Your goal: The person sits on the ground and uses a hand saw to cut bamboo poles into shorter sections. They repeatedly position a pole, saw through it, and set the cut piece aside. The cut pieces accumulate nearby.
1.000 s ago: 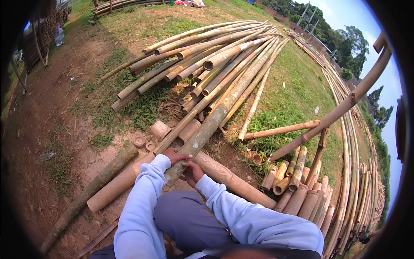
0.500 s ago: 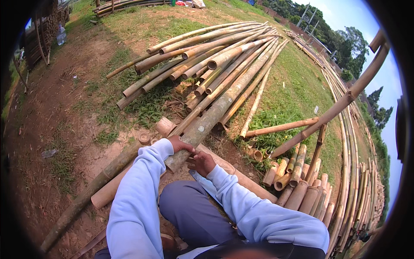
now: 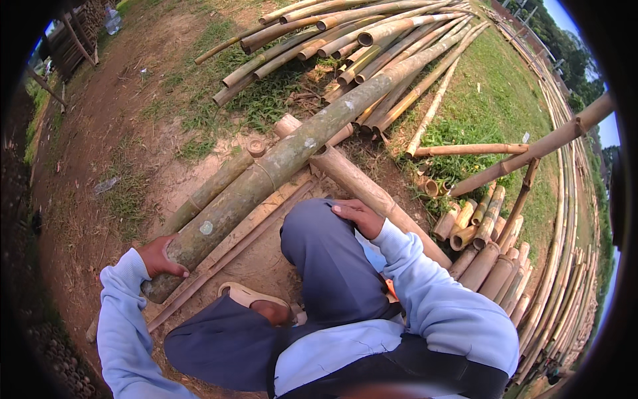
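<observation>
A thick, mottled green-grey bamboo pole slants from the lower left up toward the far pile. My left hand is wrapped round it close to its near end, the thumb on the side toward me. My right hand lies on my raised knee, fingers stretched out, holding nothing. Under and beside the held pole run a thinner bamboo pole and a split length of bamboo. A thick tan bamboo log lies crosswise, just beyond my right hand.
A large pile of long bamboo poles lies ahead on the grass. Short cut bamboo pieces are stacked to my right, below a leaning bamboo post. Long poles line the far right. A clear plastic bottle stands far left.
The thick pole has slid toward me and to the lower left, with my left hand at its near end. My right hand has gone from beside the pole's end onto my knee.
</observation>
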A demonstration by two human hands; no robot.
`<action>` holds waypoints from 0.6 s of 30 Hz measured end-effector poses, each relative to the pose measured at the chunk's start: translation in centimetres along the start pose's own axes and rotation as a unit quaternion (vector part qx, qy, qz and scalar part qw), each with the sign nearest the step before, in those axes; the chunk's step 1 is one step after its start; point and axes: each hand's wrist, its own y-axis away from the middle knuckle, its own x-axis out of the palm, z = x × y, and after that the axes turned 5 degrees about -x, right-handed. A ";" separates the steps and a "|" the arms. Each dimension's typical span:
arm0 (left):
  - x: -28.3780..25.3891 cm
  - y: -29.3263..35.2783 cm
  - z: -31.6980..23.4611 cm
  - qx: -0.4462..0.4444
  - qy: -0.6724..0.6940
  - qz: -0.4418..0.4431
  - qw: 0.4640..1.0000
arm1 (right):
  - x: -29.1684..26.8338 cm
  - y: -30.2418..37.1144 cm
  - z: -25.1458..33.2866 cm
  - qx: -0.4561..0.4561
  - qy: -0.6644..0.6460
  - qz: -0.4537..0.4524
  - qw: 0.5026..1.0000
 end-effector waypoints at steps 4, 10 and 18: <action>3.1 5.3 10.8 -0.117 0.009 0.000 0.993 | -0.7 1.3 0.5 -0.016 -0.069 -0.080 0.994; 7.7 5.9 22.6 -0.226 -0.005 0.040 0.973 | 2.8 2.6 4.2 -0.126 0.079 -0.100 0.984; 6.1 5.4 17.1 -0.239 -0.097 -0.068 0.964 | 7.3 3.6 7.2 -0.265 0.518 -0.087 0.809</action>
